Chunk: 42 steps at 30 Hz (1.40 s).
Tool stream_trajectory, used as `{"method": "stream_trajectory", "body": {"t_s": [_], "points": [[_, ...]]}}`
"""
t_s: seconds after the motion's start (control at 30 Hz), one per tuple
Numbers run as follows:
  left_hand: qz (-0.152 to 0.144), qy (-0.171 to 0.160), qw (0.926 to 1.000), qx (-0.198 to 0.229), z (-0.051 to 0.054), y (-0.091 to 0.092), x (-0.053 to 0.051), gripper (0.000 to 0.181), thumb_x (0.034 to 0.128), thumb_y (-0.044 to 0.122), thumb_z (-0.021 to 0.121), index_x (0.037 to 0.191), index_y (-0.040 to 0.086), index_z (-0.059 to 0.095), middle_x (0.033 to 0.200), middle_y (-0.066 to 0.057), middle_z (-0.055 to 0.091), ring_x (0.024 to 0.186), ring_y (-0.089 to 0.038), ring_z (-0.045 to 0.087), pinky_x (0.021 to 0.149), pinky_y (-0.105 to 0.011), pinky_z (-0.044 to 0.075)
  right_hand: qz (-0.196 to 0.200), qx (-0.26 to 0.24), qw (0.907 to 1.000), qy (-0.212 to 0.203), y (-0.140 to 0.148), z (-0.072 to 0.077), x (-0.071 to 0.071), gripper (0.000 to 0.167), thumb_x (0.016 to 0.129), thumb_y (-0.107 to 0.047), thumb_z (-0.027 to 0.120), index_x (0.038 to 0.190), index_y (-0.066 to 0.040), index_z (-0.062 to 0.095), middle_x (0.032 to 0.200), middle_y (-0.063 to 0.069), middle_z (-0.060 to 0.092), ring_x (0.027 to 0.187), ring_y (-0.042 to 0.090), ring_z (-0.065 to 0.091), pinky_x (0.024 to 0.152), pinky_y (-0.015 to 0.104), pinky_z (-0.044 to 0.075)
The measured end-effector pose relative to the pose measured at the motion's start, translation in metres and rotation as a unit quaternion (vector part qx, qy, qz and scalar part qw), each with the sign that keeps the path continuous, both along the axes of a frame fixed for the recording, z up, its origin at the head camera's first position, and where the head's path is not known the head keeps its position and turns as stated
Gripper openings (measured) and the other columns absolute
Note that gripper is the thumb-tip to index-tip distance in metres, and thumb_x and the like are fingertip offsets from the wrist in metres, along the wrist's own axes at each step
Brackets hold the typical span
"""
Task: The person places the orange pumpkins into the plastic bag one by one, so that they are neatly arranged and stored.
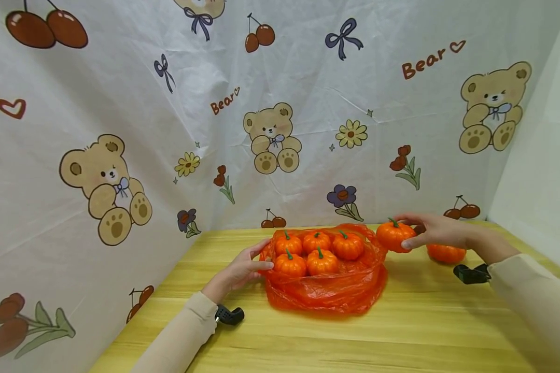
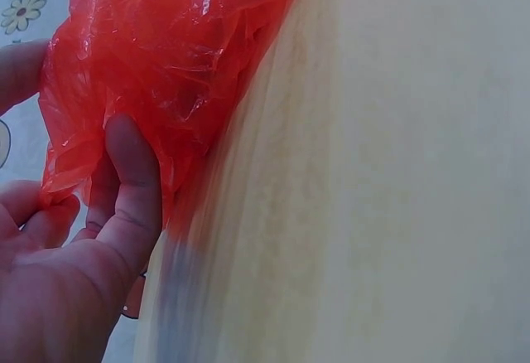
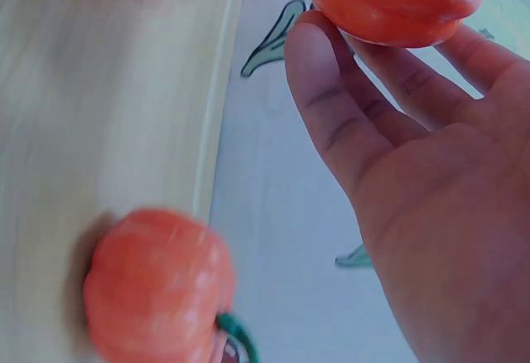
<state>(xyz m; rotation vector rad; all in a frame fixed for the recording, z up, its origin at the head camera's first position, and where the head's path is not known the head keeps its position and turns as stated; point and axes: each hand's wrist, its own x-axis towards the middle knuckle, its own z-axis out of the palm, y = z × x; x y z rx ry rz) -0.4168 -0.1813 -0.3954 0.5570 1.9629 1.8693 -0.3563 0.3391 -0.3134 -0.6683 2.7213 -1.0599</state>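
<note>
A red plastic bag [image 1: 326,295] sits on the table with its mouth spread wide, and several small orange pumpkins [image 1: 322,262] with green stems lie inside. My left hand [image 1: 243,267] pinches the bag's left rim between thumb and fingers, the thin film bunched there in the left wrist view. Just right of the bag, my right hand [image 1: 436,230] grips another orange pumpkin [image 1: 393,238] above the table, thumb on the near side and fingers behind. A further pumpkin [image 3: 157,284] rests on the table beneath the right hand, partly hidden by it in the head view.
The wooden table [image 1: 270,342] ends at the back against a white sheet [image 1: 308,191] printed with bears, flowers and cherries. More of this sheet hangs on the left, and a plain white surface [image 1: 536,171] stands on the right. Black devices [image 1: 231,315] sit at both wrists.
</note>
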Motion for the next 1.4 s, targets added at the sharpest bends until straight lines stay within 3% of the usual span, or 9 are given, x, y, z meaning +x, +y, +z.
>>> {"method": "stream_trajectory", "body": {"t_s": [0.13,0.33,0.6,0.8,1.07,1.23,1.4], "points": [[-0.004,-0.001,1.0,0.004,0.001,0.0,0.0,0.091,0.0916,0.008,0.075,0.166,0.021,0.024,0.172,-0.014,0.009,0.135,-0.032,0.052,0.1,-0.045,0.058,0.01,-0.004,0.9999,-0.012,-0.018,0.006,-0.006,0.074,0.093,-0.032,0.075,0.155,-0.013,0.039,0.15,0.02,0.051,0.124,0.03,0.059,0.102,0.047,0.054],[-0.001,-0.001,1.0,0.003,0.001,0.0,0.0,0.091,0.0913,0.008,0.075,0.166,0.021,0.024,0.172,-0.014,0.009,0.132,-0.03,0.055,0.098,-0.044,0.06,0.025,0.014,0.9996,-0.003,-0.043,0.009,-0.016,0.073,0.089,-0.034,0.078,0.152,-0.019,0.045,0.15,0.015,0.054,0.128,0.032,0.058,0.105,0.056,0.053],[0.0,0.007,1.0,-0.004,0.0,0.0,0.0,0.089,0.0927,0.009,0.074,0.166,0.019,0.023,0.172,-0.016,0.01,0.134,-0.033,0.053,0.098,-0.045,0.06,0.032,-0.002,0.9981,-0.052,-0.068,0.005,-0.024,0.077,0.088,-0.03,0.08,0.153,-0.015,0.041,0.154,0.021,0.046,0.131,0.038,0.055,0.105,0.053,0.055],[0.005,0.002,1.0,-0.001,0.002,0.001,0.001,0.09,0.092,0.008,0.074,0.165,0.021,0.024,0.172,-0.014,0.01,0.135,-0.032,0.053,0.099,-0.045,0.059,0.022,0.011,0.999,-0.038,-0.081,0.0,-0.029,0.076,0.085,-0.03,0.083,0.149,-0.012,0.045,0.152,0.024,0.046,0.13,0.04,0.054,0.102,0.052,0.057],[0.003,0.002,1.0,-0.002,0.002,0.0,0.0,0.09,0.0918,0.009,0.075,0.165,0.021,0.024,0.173,-0.014,0.009,0.134,-0.031,0.053,0.097,-0.043,0.06,0.021,0.022,0.9982,-0.052,-0.089,-0.007,-0.026,0.075,0.083,-0.029,0.085,0.144,-0.012,0.045,0.148,0.02,0.048,0.129,0.036,0.051,0.108,0.054,0.051],[0.002,0.001,1.0,-0.002,-0.001,0.0,-0.002,0.09,0.0915,0.009,0.076,0.165,0.022,0.025,0.173,-0.014,0.009,0.134,-0.031,0.053,0.097,-0.042,0.061,0.034,0.043,0.998,-0.032,-0.09,-0.014,-0.024,0.074,0.081,-0.028,0.086,0.143,-0.012,0.048,0.145,0.018,0.05,0.131,0.037,0.049,0.109,0.058,0.048],[0.004,-0.001,1.0,0.001,-0.001,0.0,-0.001,0.089,0.0915,0.008,0.075,0.165,0.022,0.026,0.172,-0.013,0.01,0.134,-0.031,0.053,0.097,-0.042,0.06,0.043,0.05,0.9974,-0.028,-0.093,-0.02,-0.022,0.07,0.079,-0.024,0.088,0.138,-0.013,0.051,0.139,0.016,0.052,0.126,0.035,0.051,0.105,0.053,0.052]]}}
